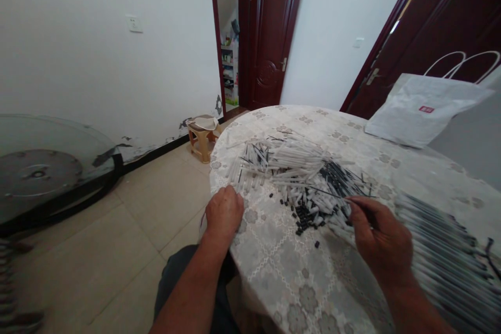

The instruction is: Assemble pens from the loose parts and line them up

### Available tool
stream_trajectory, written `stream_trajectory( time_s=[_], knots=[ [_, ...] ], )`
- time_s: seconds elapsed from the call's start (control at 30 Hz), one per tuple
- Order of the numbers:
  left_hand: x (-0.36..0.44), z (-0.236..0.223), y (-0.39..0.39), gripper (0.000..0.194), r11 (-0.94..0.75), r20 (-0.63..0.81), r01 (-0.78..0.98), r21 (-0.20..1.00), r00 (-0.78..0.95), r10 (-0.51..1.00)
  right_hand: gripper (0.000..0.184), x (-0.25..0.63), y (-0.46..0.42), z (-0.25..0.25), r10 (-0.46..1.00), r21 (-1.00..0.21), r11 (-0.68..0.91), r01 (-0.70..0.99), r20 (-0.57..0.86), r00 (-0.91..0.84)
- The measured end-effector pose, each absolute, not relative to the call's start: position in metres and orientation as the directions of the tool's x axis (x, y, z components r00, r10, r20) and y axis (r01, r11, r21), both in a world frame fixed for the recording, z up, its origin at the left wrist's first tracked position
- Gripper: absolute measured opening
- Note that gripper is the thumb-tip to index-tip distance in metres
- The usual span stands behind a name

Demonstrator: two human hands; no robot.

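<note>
My right hand [382, 237] pinches a thin black rod [326, 192], which points left over the heap. My left hand [224, 213] is closed and rests at the table's near left edge; what its fingers hold, if anything, is hidden. Between the hands lie white plastic tubes [295, 157], spread in loose bundles. Short white pieces [313, 194] are heaped in front of them, beside small black caps [304, 216]. A bundle of thin black rods [340, 177] lies just beyond my right hand.
A patterned cloth covers the round table [276, 255]. Long, rod-like pieces [450, 255] lie in a row at the right. A white paper bag [420, 107] stands at the back right. Left of the table are a small stool [201, 138] and a glass disc [43, 133] by the wall.
</note>
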State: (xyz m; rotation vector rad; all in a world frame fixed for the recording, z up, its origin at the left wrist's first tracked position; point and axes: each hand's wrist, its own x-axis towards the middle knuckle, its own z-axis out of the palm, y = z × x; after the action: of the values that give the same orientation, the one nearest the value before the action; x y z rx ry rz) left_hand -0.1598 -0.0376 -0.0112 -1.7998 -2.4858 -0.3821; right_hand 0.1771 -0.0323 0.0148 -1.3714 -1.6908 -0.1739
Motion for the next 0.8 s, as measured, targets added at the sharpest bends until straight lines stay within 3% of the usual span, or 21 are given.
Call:
stream_trajectory(
  time_s=[0.17, 0.5, 0.7, 0.8],
  knots=[
    [-0.16, -0.007, -0.039, 0.034, 0.304, 0.18, 0.942, 0.146, -0.327, 0.928, 0.027, 0.176, -0.03, 0.013, 0.704, -0.428, 0.394, 0.814, 0.709, 0.032],
    [-0.169, 0.002, -0.057, 0.033, 0.358, -0.003, 0.924, 0.136, -0.361, 0.932, 0.022, 0.173, -0.031, 0.014, 0.676, -0.43, 0.482, 0.763, 0.737, -0.011],
    [-0.176, 0.004, -0.105, 0.025, 0.29, -0.035, 0.825, 0.485, -0.313, 0.949, 0.023, 0.172, -0.035, 0.017, 0.705, -0.503, 0.484, 0.716, 0.709, 0.022],
    [-0.173, 0.006, -0.121, 0.026, 0.252, -0.117, 0.645, 0.721, -0.246, 0.962, 0.023, 0.168, -0.037, 0.019, 0.735, -0.57, 0.472, 0.672, 0.675, 0.056]
  ],
)
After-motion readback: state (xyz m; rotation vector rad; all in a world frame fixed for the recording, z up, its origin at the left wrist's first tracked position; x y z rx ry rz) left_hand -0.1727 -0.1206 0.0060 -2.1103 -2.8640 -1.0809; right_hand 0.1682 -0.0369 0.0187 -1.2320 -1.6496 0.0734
